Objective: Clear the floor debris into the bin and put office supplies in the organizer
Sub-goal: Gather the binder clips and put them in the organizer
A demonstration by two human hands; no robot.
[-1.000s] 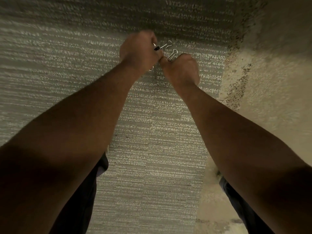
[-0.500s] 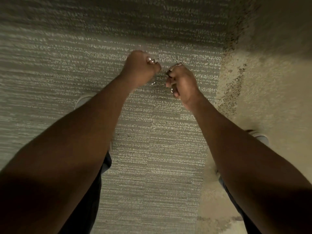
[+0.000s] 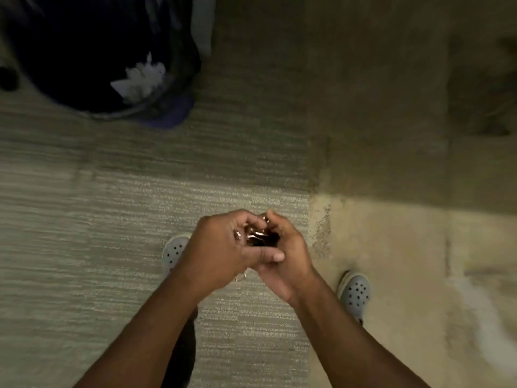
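Observation:
My left hand [image 3: 223, 247] and my right hand [image 3: 285, 247] are pressed together in front of me, cupped around a small bunch of binder clips [image 3: 258, 236] with black bodies and shiny wire handles. One wire loop pokes out below my left hand. A dark round bin [image 3: 156, 105] stands on the floor at the far left, with crumpled white paper [image 3: 140, 78] inside. The hands are well apart from the bin. No organizer shows in this view.
I stand on grey striped carpet [image 3: 84, 219], with a beige carpet section [image 3: 391, 247] on the right. My grey clogs show below the hands, left shoe [image 3: 174, 252] and right shoe [image 3: 355, 294]. A purple object [image 3: 173, 113] lies beside the bin.
Both hands came back from the floor towards my body and joined around the clips. The view rose and tilted, so the bin and my shoes now show.

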